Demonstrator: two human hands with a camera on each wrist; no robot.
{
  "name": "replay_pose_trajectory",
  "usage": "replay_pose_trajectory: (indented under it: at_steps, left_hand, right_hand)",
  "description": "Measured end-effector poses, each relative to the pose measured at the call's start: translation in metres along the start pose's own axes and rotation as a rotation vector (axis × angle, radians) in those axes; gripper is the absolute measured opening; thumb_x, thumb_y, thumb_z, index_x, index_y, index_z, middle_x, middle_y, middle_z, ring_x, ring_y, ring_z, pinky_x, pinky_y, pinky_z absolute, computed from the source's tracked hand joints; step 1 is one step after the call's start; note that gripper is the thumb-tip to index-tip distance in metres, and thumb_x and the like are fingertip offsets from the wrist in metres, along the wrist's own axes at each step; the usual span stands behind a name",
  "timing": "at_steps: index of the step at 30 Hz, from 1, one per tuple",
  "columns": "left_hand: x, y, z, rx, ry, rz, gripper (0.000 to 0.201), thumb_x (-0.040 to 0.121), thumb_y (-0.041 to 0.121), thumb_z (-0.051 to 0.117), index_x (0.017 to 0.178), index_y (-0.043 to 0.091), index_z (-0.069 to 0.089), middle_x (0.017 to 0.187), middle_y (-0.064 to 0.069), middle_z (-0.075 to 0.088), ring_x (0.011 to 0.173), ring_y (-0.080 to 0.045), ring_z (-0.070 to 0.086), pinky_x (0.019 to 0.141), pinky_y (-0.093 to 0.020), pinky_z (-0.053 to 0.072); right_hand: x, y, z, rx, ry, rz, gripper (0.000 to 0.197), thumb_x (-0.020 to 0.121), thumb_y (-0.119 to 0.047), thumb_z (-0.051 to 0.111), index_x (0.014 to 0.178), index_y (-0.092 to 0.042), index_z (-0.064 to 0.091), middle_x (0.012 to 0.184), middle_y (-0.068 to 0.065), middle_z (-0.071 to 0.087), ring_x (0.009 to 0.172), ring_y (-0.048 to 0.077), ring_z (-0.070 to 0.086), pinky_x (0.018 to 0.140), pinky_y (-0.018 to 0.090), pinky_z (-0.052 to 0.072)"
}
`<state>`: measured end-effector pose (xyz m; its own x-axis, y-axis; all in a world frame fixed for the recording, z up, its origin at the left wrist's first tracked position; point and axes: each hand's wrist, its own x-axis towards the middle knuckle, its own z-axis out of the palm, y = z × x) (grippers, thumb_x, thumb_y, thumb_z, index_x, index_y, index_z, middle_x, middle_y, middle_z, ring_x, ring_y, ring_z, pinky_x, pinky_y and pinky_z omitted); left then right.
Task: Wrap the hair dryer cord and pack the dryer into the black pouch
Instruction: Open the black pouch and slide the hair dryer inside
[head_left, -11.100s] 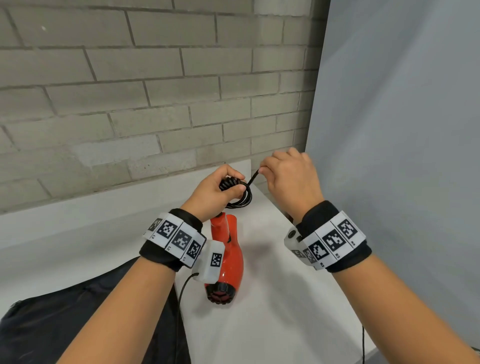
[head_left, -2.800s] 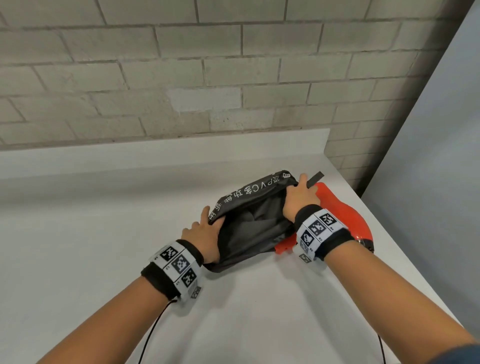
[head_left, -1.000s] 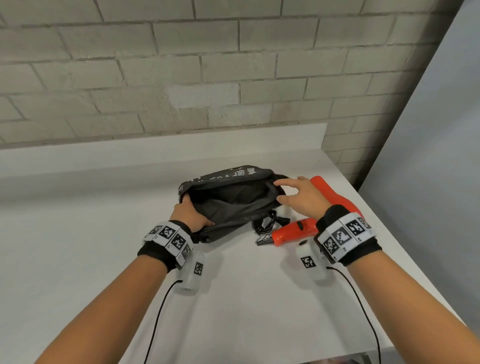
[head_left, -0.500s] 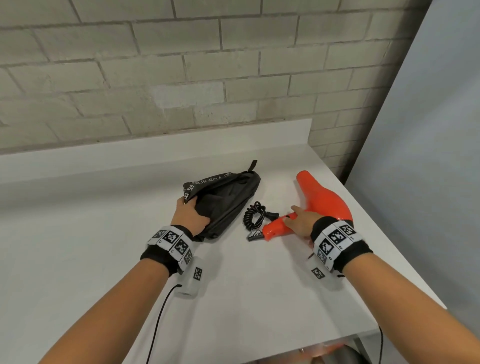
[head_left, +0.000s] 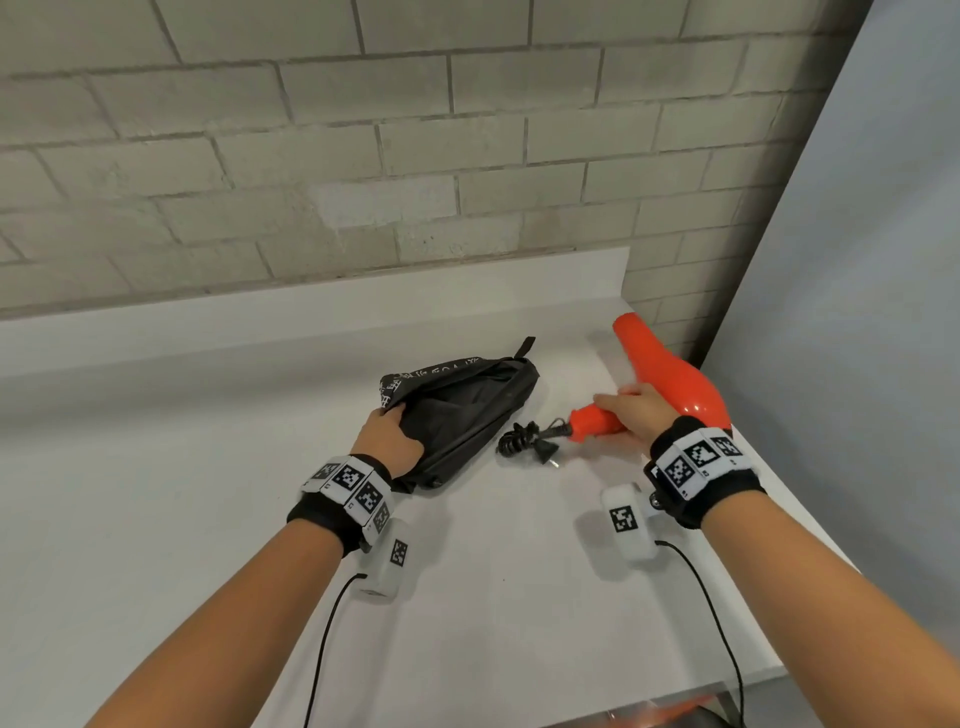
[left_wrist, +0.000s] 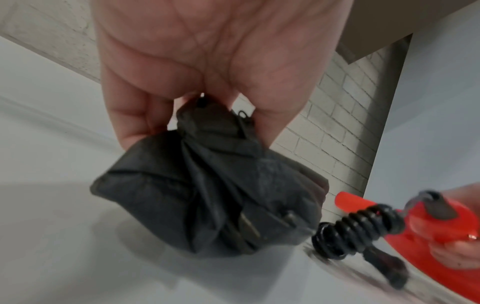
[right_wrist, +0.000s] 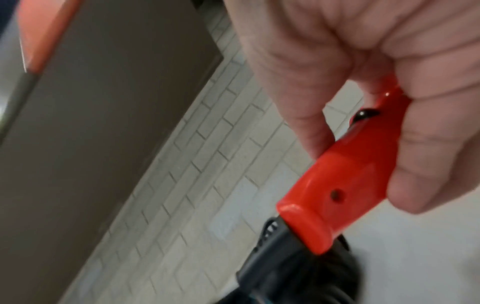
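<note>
The black pouch (head_left: 457, 410) lies crumpled on the white counter (head_left: 156, 493), printed white characters along its rim. My left hand (head_left: 387, 439) grips its near end, fabric bunched between my fingers (left_wrist: 135, 131) in the left wrist view, where the black pouch (left_wrist: 207, 185) fills the middle. The orange-red hair dryer (head_left: 670, 376) is at the right with its nozzle toward the wall. My right hand (head_left: 631, 410) grips its handle (right_wrist: 345, 181). The coiled black cord (head_left: 519, 441) with its plug hangs bundled at the handle's end, just right of the pouch; the coiled cord (left_wrist: 358, 228) shows beside the fabric.
A brick wall (head_left: 363, 156) and a low white backsplash (head_left: 311, 312) run behind the counter. A grey panel (head_left: 857, 312) stands along the right edge, close to the dryer. The counter's front edge (head_left: 675, 701) is near my right forearm.
My right hand has closed round the dryer's handle and the dryer has tilted up a little. My left hand keeps hold of the pouch, which has barely moved.
</note>
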<state>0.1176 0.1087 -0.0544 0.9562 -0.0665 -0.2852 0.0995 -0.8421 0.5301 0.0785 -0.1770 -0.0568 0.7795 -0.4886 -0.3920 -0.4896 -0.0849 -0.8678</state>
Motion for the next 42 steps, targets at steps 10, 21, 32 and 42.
replay_pose_trajectory:
  at_steps: [10,21,32,42]
  left_hand:
    - [0.001,0.012,-0.006,0.077,-0.199,0.084,0.076,0.080,0.013,0.050,0.146,0.024,0.014,0.151,-0.009,0.022,0.133,-0.030,0.033,0.108,-0.035,0.034]
    - [0.014,0.026,-0.015,0.128,-0.348,0.112,0.055,0.084,0.006,0.046,0.136,0.024,0.042,0.141,-0.009,0.042,0.123,-0.025,0.044,0.095,-0.025,0.037]
    - [0.028,0.035,-0.026,0.210,-0.103,0.088,0.067,0.085,0.015,0.039,0.140,0.044,0.015,0.136,-0.016,0.023,0.111,-0.046,0.047,0.103,-0.044,0.040]
    - [0.037,0.047,-0.065,-0.253,-0.027,0.034,0.049,0.087,-0.003,0.039,0.131,0.017,0.048,0.128,-0.019,0.052,0.094,-0.030,0.054,0.070,-0.035,0.053]
  right_hand:
    - [-0.044,-0.068,-0.010,0.459,0.017,-0.424,0.033,0.082,-0.002,0.061,0.095,-0.026,0.042,0.121,0.011,0.037,0.107,0.029,0.052,0.069,0.038,0.057]
    - [-0.036,-0.043,0.014,0.216,-0.057,-0.561,0.043,0.075,0.003,0.066,0.088,-0.033,0.045,0.091,-0.003,0.041,0.086,0.019,0.048,0.071,0.043,0.055]
    - [-0.030,-0.015,0.021,-0.271,-0.050,-0.774,0.042,0.069,0.006,0.063,0.091,-0.026,0.047,0.110,0.003,0.035,0.091,0.022,0.045,0.082,0.025,0.040]
    - [-0.029,-0.005,0.019,-0.440,-0.252,-0.871,0.049,0.068,0.006,0.061,0.081,-0.039,0.047,0.111,-0.003,0.033,0.086,0.011,0.044,0.074,0.010,0.036]
